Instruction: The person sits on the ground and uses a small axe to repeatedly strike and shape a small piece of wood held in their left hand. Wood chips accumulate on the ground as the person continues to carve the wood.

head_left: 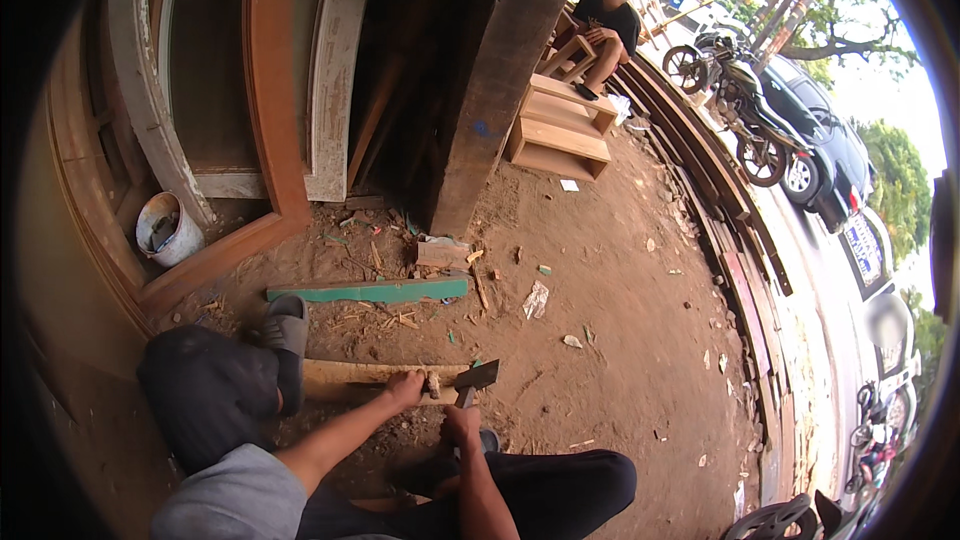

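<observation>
My left hand (405, 390) is closed around a short, rough piece of wood (433, 384) and rests over a pale wooden plank (345, 378) on the ground. Just right of it, my right hand (462, 424) grips the handle of a hatchet (479, 375) with a broad, dark grey metal head. The hatchet head is close to the plank's right end; whether it touches the wood I cannot tell. My grey shoe (288, 320) is at the plank's left part. Loose chips lie around it.
Beyond the plank lies a green-painted board (370, 290). A white bucket (168, 230) stands among door frames (225, 255) at left, beside a thick post (500, 90). Farther off are a wooden shelf unit (560, 145), a seated person (608, 20), stacked planks (735, 260) and a motorcycle (740, 100).
</observation>
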`<state>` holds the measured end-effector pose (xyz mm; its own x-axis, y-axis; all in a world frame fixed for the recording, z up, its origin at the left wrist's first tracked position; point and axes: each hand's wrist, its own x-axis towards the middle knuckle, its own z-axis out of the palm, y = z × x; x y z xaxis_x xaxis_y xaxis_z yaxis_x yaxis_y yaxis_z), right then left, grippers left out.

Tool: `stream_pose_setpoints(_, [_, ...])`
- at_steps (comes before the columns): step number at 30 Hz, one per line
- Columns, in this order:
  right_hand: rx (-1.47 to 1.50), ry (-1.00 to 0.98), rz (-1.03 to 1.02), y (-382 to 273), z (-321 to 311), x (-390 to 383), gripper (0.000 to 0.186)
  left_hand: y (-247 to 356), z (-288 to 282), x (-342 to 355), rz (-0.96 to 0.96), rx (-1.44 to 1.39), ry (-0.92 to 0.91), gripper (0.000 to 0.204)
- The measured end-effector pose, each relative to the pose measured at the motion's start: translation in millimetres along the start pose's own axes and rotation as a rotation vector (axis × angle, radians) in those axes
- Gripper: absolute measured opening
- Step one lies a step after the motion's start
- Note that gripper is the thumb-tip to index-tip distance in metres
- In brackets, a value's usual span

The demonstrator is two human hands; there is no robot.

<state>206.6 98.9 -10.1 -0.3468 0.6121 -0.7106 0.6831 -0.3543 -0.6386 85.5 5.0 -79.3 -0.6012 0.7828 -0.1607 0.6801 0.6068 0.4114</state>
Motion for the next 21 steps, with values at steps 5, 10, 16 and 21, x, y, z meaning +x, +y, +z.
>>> stream_pose_setpoints(5, [0.003,0.018,0.054,12,2,15,0.021,1,-1,1,0.023,0.015,-0.027,0.018])
stream_pose_setpoints(10, [-0.015,-0.001,0.061,17,2,22,0.024,1,-2,1,0.045,0.007,-0.041,0.017])
stream_pose_setpoints(16, [-0.010,0.002,0.070,20,4,27,0.025,1,1,0,0.057,0.010,-0.024,0.017])
stream_pose_setpoints(21, [-0.024,0.010,0.053,9,2,14,0.026,-1,5,4,0.038,0.051,-0.059,0.018])
